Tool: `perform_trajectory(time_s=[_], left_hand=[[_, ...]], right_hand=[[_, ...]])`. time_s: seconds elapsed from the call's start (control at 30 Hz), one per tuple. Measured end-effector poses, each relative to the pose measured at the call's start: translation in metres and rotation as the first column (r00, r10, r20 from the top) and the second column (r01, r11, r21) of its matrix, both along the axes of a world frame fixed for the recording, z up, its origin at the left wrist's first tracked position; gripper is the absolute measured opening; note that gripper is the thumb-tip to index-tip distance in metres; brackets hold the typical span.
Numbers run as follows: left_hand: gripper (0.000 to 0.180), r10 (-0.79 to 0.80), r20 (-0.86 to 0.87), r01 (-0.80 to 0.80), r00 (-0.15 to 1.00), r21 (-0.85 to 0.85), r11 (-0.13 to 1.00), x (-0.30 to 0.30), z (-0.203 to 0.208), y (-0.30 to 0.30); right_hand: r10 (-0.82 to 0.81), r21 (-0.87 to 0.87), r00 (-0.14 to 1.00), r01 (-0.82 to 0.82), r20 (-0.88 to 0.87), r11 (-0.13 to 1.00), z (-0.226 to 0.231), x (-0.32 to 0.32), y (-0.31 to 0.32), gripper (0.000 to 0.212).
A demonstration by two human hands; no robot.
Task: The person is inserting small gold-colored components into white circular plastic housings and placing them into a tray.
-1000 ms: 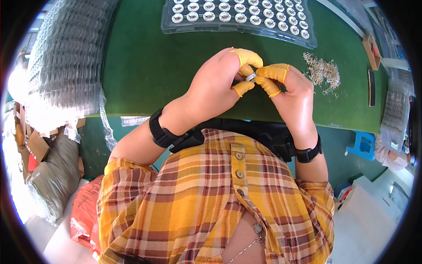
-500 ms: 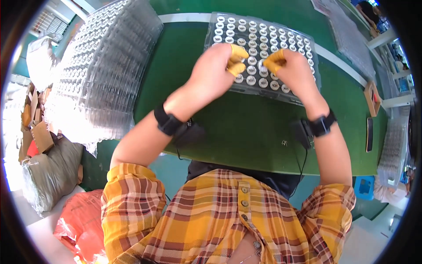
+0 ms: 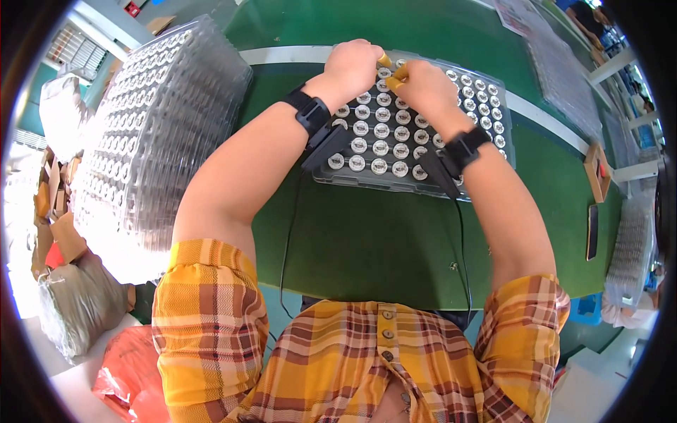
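A clear plastic tray (image 3: 367,185) lies on the green table, filled with rows of small round silver parts (image 3: 381,131). Over its far edge is my left hand (image 3: 352,69), fingers curled in, a yellow finger cot showing at the tip. Close beside it, my right hand (image 3: 429,90) reaches over the far rows, with thumb and finger in yellow cots drawn together. The backs of both hands cover much of the fingers, so anything pinched there is hidden. Black straps with small dark boxes sit on both wrists, and cables hang from them.
A tall stack of similar clear trays (image 3: 151,134) stands at the left. Clear plastic sheets (image 3: 560,70) lie at the far right. Near the right edge are a small wooden box (image 3: 597,173) and a dark flat object (image 3: 592,233). Bags and cardboard are on the floor at left.
Both hands have gone from the tray's near and middle rows to its far edge and closer together. The tray sits lower in view, and its near-left rows are now uncovered.
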State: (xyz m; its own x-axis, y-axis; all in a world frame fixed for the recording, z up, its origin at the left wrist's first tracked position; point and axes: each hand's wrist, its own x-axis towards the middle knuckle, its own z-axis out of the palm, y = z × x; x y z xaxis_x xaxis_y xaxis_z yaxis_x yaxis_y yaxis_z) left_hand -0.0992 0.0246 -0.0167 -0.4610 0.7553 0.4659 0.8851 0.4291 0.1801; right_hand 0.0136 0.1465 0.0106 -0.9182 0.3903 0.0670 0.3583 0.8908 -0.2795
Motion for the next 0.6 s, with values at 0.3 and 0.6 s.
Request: perform_trajectory(time_s=[0.3,0.6], left_hand=[[0.018,-0.224,0.080,0.232,0.971,-0.111,0.966,0.002,-0.033,0.019],[0.024,-0.571,0.175,0.545,0.802,0.178,0.820,-0.032,0.011,0.033]], right_hand=[[0.124,-0.410,0.982,-0.172,-0.141,0.896,0.031,0.167,0.011,0.012],[0.067,-0.297,0.988,-0.105,-0.137,0.949,-0.012,0.280,0.005,0.014]])
